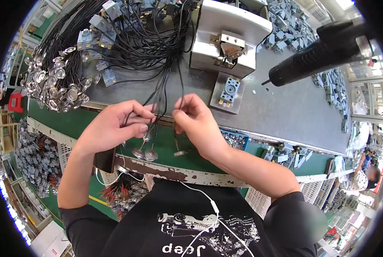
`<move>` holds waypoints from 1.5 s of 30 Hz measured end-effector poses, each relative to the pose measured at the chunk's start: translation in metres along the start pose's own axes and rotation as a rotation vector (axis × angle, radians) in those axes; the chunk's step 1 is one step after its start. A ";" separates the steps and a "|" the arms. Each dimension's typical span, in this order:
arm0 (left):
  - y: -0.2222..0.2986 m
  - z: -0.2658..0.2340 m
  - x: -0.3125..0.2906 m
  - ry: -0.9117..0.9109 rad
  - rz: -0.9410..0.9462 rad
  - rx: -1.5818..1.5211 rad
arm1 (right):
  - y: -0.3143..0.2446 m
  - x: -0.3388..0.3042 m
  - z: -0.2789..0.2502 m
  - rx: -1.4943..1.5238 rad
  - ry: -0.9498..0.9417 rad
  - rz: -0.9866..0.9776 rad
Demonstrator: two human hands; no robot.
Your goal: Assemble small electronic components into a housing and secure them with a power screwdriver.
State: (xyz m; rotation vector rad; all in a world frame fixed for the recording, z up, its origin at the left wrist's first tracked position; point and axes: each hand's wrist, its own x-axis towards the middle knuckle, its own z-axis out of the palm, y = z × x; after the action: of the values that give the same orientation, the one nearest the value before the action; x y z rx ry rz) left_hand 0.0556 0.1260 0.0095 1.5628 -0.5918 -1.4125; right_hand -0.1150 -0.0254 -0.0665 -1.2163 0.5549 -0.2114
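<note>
My left hand [116, 124] is closed around several thin black cables [161, 94] near the table's front edge. Round silver metal discs [150, 155] dangle from these cables below my fingers. To its right, my right hand [196, 124] pinches one separate black cable [180, 79], and a small metal end piece [180, 153] hangs under it. The cables run up into a dark tangled bundle [170, 51] on the metal table. Just beyond my right hand, a grey-blue switch block [230, 89] with brass terminals rests on a square metal block [238, 103].
A white metal press-like fixture [226, 25] stands at the back. A black powered screwdriver [320, 55] reaches in from the right. Disc-ended cables [56, 81] lie heaped on the left. Grey switch parts [286, 21] pile up at the back right. A green shelf [243, 150] runs below the tabletop.
</note>
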 end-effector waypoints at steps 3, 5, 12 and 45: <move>0.007 -0.007 -0.007 -0.044 0.018 0.269 | -0.035 -0.013 -0.011 -0.029 -0.028 0.046; 0.039 0.008 -0.008 0.011 -0.078 0.858 | -0.070 -0.020 -0.031 -0.077 -0.188 0.352; 0.029 0.012 0.063 0.545 0.915 1.448 | -0.077 -0.058 -0.039 0.047 -0.163 0.454; 0.050 0.088 0.075 -0.049 0.861 0.949 | -0.074 -0.064 -0.104 -0.658 0.240 -0.699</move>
State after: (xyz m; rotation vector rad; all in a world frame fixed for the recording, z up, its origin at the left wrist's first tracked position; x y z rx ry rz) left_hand 0.0006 0.0135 0.0210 1.5884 -1.8786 -0.4847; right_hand -0.2121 -0.1090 -0.0038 -2.0216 0.3918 -0.8206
